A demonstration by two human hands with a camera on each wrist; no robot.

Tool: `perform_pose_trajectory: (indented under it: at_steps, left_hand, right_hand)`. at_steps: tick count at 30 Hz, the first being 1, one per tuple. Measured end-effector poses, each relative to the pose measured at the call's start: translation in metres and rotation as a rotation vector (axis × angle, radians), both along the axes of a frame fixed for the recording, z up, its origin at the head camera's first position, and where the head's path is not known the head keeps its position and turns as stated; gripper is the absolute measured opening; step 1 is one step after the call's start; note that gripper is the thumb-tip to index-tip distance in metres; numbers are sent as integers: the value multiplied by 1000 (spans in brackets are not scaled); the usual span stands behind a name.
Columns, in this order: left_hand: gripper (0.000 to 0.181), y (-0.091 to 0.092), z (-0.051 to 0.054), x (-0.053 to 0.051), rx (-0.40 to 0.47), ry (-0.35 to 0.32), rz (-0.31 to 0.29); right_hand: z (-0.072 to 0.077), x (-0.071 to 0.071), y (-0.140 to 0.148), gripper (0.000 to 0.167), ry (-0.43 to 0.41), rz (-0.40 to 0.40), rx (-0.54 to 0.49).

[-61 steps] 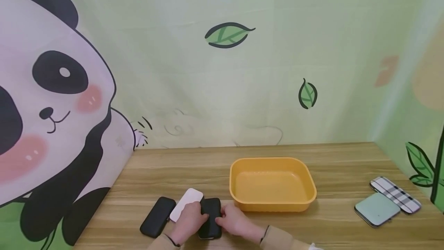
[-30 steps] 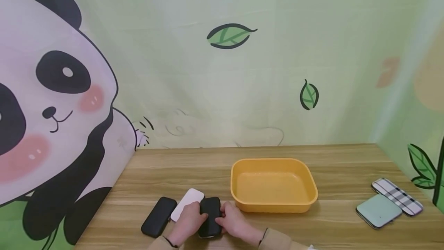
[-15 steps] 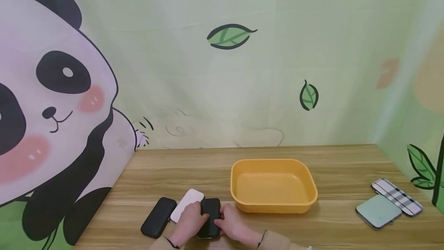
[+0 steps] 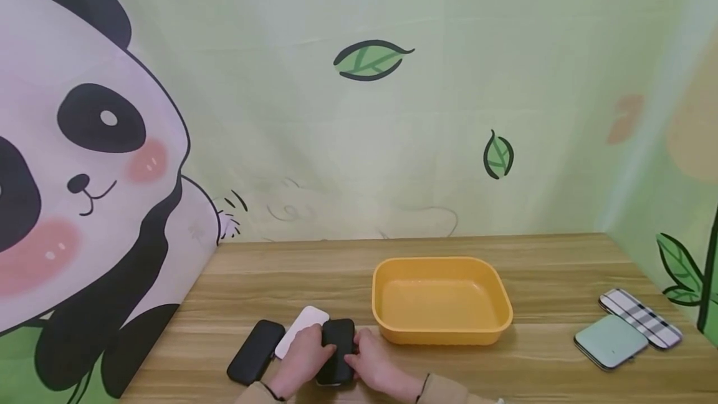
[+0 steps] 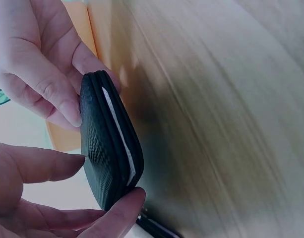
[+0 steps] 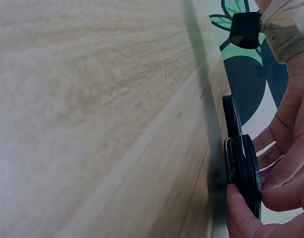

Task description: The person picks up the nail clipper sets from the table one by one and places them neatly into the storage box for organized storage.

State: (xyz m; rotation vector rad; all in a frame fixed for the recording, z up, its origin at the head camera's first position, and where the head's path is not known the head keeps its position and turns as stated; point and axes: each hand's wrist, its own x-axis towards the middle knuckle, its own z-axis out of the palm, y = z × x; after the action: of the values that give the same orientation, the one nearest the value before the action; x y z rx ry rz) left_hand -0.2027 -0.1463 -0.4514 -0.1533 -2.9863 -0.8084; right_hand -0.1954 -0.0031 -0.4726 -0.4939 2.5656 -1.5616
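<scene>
In the head view both hands hold a flat black zip case (image 4: 339,336) with rounded corners. My left hand (image 4: 301,357) pinches its left edge, with the thumb over the top face. On the other side my right hand (image 4: 380,361) grips the right edge by thumb and fingers. Seen from the left wrist, the black case (image 5: 98,148) has a textured cover and a pale strip along its edge. A white flat case (image 4: 303,327), partly hidden by the left hand, lies beside it. Farther left is another black case (image 4: 256,351).
An orange tray (image 4: 443,336) stands behind and right of the hands. At the far right a mint-green case (image 4: 611,341) lies against a plaid case (image 4: 639,318). A panda-printed backdrop (image 4: 359,161) rises behind the wooden table (image 4: 280,267).
The held case has turned slightly, its near end shifting a little left. Both hands keep their hold, and the other things stay in place.
</scene>
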Motion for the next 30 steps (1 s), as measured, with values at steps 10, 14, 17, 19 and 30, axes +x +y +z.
perform_pose_trajectory:
  at_steps: [10, 14, 17, 19, 30]
  left_hand:
    - [23, -6, 3, 2, 1, 31, 5]
    - [25, -8, 5, 2, 0, 63, 21]
    - [27, -9, 7, 1, 0, 73, 37]
    - [28, -10, 8, 0, 0, 64, 47]
    - [29, -14, 13, -1, 12, 65, 57]
  right_hand:
    - [2, 2, -8, 19, -4, -3, 0]
    - [5, 2, -12, 18, -16, -11, -42]
    - [8, 1, -15, 18, -9, -25, -54]
    - [10, 1, -17, 19, -4, -33, -62]
    - [15, -3, -22, 20, -17, -43, -72]
